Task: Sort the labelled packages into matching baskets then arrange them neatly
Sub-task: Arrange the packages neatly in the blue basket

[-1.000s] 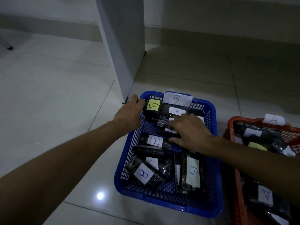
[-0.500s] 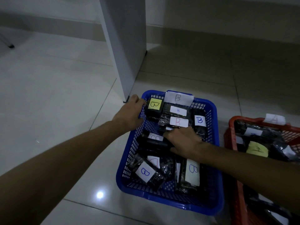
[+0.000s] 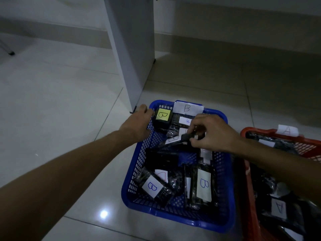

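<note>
Blue perforated plastic basket point(image 3: 224, 171) on pale glossy floor tiles point(image 3: 57, 105), white paper tag on far rim reads "B". Inside — black plastic-wrapped packages with white labels "B", one yellow label "B" point(image 3: 163, 115) at far left corner. Left hand point(image 3: 139, 124) grips basket's far left rim. Right hand point(image 3: 212, 133) pinches black package point(image 3: 180, 139), lifted above others. Red plastic basket point(image 3: 250, 197) touching on right, tag "A". White furniture panel point(image 3: 132, 49) stands behind.

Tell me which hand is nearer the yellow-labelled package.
Left. The left hand grips the blue basket rim right beside the yellow-labelled package. The right hand is further right, over the basket's middle, pinching a black package.
</note>
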The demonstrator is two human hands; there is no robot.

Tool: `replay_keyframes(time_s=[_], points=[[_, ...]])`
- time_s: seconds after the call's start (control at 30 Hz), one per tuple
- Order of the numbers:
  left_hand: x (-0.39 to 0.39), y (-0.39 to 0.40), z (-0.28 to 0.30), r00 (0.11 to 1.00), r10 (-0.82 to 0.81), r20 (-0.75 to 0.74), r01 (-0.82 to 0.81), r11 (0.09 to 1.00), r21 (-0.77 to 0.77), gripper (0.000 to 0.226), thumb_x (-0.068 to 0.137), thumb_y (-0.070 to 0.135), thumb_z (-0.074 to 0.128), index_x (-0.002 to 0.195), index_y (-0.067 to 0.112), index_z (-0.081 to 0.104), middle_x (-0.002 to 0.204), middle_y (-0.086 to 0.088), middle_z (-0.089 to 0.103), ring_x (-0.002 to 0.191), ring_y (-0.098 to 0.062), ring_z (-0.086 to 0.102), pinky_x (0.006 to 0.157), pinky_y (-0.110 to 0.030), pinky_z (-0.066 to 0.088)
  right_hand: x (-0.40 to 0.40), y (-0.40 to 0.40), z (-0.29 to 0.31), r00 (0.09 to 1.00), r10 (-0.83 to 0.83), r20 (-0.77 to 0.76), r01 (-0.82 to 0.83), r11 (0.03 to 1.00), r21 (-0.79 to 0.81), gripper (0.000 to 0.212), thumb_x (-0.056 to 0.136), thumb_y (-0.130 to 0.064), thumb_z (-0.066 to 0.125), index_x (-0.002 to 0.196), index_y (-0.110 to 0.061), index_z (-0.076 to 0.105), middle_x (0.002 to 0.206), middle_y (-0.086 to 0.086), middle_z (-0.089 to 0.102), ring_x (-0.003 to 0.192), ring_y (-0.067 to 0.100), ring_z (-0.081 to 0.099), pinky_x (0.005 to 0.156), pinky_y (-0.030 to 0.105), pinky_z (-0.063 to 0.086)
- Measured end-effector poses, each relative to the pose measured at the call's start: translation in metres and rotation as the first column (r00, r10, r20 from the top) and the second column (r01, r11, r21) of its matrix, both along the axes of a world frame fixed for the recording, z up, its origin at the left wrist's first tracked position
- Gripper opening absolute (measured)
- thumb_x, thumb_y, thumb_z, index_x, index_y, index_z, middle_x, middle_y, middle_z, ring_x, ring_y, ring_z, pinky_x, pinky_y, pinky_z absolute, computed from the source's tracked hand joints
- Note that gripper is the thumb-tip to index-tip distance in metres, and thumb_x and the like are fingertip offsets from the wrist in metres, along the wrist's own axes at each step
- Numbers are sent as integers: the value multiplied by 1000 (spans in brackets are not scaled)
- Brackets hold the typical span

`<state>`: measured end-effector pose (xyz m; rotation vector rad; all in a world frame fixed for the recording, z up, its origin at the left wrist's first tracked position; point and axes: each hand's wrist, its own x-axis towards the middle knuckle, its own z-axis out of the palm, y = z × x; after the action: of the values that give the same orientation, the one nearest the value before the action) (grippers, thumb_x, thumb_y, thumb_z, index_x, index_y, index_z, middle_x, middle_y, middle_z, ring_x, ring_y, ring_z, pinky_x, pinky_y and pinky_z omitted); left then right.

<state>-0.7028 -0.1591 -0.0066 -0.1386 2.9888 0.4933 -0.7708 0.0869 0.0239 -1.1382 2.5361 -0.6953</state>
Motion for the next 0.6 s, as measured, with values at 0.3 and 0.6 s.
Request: replay_keyframes(time_s=[0.3,0.6], points=[[-5,6,3,1000,16,-4,-17,999,-46,58,81,12,72,130,10,41,128,-11,39,111,-30,53,89,-38,51,-32,17,-11,949,-247,-198,229,967,-111,21,74,-18,76,87,-25,61,96,-6,55,87,12,55,76,26,48],[-8,4,-2,999,19,-26,-20,999,-33,57,82,14,70,131,11,41,125,-11,41,107,-28,55,87,-37,51,-42,3,-39,960,-206,-187,233,963,135,33,82,-2,64,110,-19,67,112,0,55,101,18,56,84,24,43]])
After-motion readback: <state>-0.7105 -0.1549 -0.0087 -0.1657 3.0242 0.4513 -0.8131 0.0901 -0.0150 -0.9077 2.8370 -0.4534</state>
